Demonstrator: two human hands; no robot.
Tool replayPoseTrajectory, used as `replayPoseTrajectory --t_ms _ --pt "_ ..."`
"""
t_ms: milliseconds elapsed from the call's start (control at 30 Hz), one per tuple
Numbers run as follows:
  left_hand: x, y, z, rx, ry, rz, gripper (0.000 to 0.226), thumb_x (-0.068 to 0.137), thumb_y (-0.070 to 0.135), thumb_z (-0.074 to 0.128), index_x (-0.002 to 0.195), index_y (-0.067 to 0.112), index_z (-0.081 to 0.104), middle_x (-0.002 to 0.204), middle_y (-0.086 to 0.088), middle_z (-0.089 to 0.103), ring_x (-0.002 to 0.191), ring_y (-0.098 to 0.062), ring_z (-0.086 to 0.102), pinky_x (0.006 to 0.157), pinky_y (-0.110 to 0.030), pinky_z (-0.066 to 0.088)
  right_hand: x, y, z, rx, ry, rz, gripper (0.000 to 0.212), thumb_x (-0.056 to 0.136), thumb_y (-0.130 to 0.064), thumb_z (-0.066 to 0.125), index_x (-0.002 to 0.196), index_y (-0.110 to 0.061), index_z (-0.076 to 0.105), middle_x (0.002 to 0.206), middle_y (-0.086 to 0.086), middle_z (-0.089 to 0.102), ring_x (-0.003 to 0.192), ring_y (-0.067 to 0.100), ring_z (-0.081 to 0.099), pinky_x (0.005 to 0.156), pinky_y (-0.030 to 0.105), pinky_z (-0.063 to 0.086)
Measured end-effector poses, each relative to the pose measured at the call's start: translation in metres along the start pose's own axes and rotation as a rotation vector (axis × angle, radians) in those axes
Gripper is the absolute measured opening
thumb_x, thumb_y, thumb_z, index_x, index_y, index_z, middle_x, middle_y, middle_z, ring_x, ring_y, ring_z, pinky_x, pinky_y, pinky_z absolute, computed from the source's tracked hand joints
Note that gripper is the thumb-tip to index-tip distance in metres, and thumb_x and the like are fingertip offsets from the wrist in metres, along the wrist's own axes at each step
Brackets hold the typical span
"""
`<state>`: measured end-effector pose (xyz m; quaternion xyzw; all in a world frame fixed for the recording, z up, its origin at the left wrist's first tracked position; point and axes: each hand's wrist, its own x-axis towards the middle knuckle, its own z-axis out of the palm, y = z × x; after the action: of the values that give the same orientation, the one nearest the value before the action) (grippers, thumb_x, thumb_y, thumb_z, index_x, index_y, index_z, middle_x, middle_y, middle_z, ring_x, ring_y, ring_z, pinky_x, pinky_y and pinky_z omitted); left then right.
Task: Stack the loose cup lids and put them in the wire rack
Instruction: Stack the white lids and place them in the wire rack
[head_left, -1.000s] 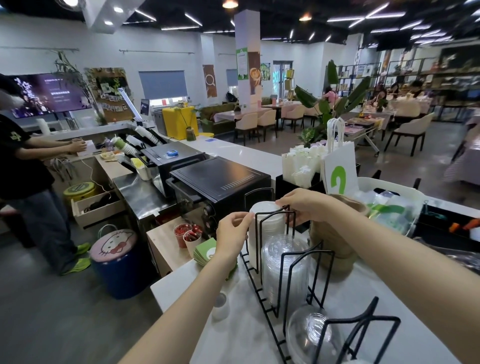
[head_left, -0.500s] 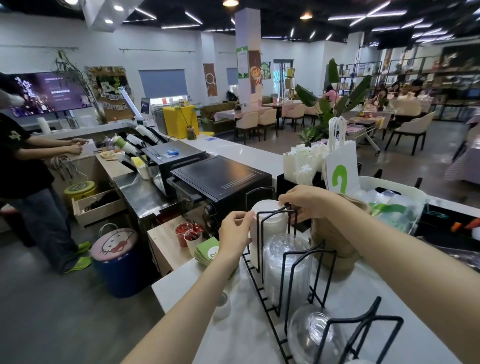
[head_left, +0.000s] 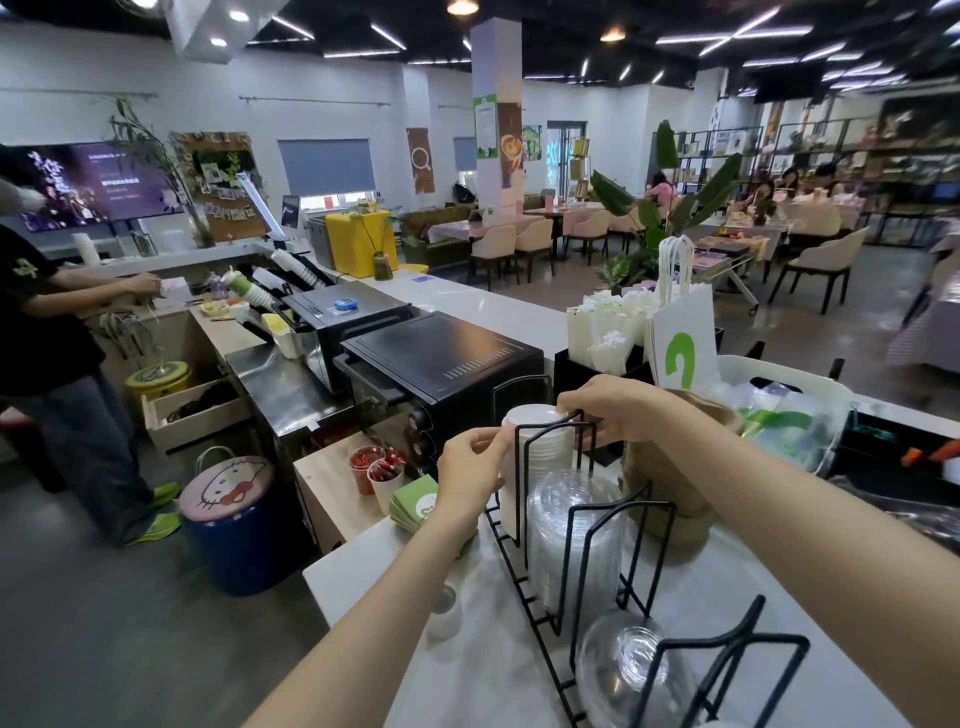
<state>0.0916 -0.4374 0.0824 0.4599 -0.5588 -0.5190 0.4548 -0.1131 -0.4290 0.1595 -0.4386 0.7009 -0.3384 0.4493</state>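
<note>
Both hands, the left hand (head_left: 470, 462) and right hand (head_left: 615, 402), are pinching the white lid stack (head_left: 535, 441), seating it in the wire rack (head_left: 561, 525); letting go is coming next

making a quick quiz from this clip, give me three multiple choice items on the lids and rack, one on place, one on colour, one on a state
1. Where in the wire rack does the stack of white lids sit?
A. far end, by the black oven
B. nearest end
C. on the floor

2. What colour is the rack?
A. red
B. black
C. white

3. What are the hands doing?
A. hanging idle
B. holding a paper bag
C. both touching the white lid stack

Answers:
1 A: the white stack fills the slot beside the oven, beyond the clear lids.
2 B: its wire is black.
3 C: the left hand is on the stack's side, the right hand at its top.
</note>
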Motion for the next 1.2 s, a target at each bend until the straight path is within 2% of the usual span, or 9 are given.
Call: replayPoseTrajectory --t_ms 67,267,433,567,633,767,833,1033,1200 --pt "-0.001 0.000 0.000 -0.004 0.006 0.011 0.033 0.098 0.043 0.070 0.117 0.016 0.073 0.114 -0.006 0.075 0.111 -0.019 0.069 0.088 -0.043 0.065 -0.002 -0.002 0.000 0.000 -0.009 0.006 0.034 0.084 -0.015 0.071 0.113 -0.001 0.061 0.099 0.015 0.064 0.103 0.035 0.073 0.087 0.049 0.061" --pt "-0.002 0.002 -0.002 -0.033 -0.014 0.014 0.021 0.102 0.029 0.066 0.116 0.016 0.072 0.115 -0.011 0.074 0.114 -0.025 0.069 0.092 -0.051 0.064 -0.006 -0.003 -0.003 -0.004 -0.004 -0.003 0.044 0.086 -0.017 0.077 0.122 0.001 0.059 0.112 0.017 0.064 0.098 0.030 0.071 0.088 0.044 0.062" --pt "-0.002 0.000 -0.001 -0.052 0.003 0.020 0.024 0.103 0.028 0.065 0.120 0.014 0.074 0.114 -0.008 0.076 0.113 -0.023 0.071 0.088 -0.045 0.065 -0.012 -0.002 -0.001 -0.015 0.034 -0.017 0.035 0.090 -0.017 0.076 0.115 0.005 0.067 0.124 0.022 0.065 0.093 0.028 0.072 0.069 0.031 0.064" --pt "-0.003 0.000 0.001 -0.030 0.004 0.017 0.030 0.102 0.034 0.066 0.124 0.015 0.075 0.115 -0.007 0.078 0.113 -0.021 0.071 0.092 -0.048 0.064 -0.015 -0.003 0.000 -0.029 0.037 -0.018 0.033 0.092 -0.015 0.073 0.119 0.003 0.067 0.127 0.022 0.064 0.094 0.028 0.070 0.067 0.030 0.062" --pt "-0.003 0.001 0.001 -0.022 0.003 0.014 0.029 0.101 0.037 0.068 0.120 0.017 0.075 0.113 -0.006 0.078 0.111 -0.021 0.071 0.092 -0.048 0.064 -0.015 -0.005 -0.001 -0.038 0.025 -0.016 0.033 0.093 -0.014 0.071 0.121 0.003 0.066 0.122 0.021 0.066 0.090 0.026 0.069 0.068 0.030 0.062" --pt "-0.003 0.000 -0.001 -0.046 -0.008 -0.011 0.027 0.097 0.039 0.074 0.113 0.017 0.073 0.112 -0.008 0.076 0.111 -0.022 0.071 0.088 -0.046 0.066 -0.014 -0.006 0.002 -0.027 -0.012 -0.031 0.031 0.099 -0.010 0.061 0.125 0.006 0.063 0.092 0.014 0.062 0.072 0.020 0.063 0.071 0.033 0.060" --pt "-0.004 0.000 -0.001 -0.044 -0.010 -0.011 0.028 0.096 0.039 0.075 0.113 0.017 0.072 0.113 -0.008 0.075 0.112 -0.022 0.070 0.087 -0.046 0.066 -0.013 -0.006 0.003 -0.033 -0.017 -0.033 0.031 0.099 -0.010 0.060 0.125 0.007 0.063 0.085 0.011 0.061 0.071 0.019 0.062 0.071 0.033 0.059" --pt "-0.004 0.000 -0.003 -0.048 -0.007 -0.030 0.027 0.095 0.041 0.074 0.106 0.017 0.067 0.114 -0.010 0.073 0.112 -0.022 0.070 0.083 -0.046 0.067 -0.012 -0.005 -0.001 0.019 -0.076 -0.010 0.032 0.096 -0.012 0.066 0.123 0.004 0.061 0.110 0.018 0.064 0.092 0.029 0.067 0.079 0.042 0.060" --pt "-0.002 0.001 -0.002 0.000 -0.012 -0.099 0.042 0.095 0.053 0.069 0.116 0.017 0.061 0.118 -0.003 0.067 0.112 -0.020 0.066 0.091 -0.046 0.062 -0.011 -0.003 -0.001 0.047 -0.160 -0.054 0.018 0.094 -0.011 0.068 0.111 -0.004 0.068 0.105 0.016 0.063 0.090 0.026 0.064 0.078 0.037 0.059"
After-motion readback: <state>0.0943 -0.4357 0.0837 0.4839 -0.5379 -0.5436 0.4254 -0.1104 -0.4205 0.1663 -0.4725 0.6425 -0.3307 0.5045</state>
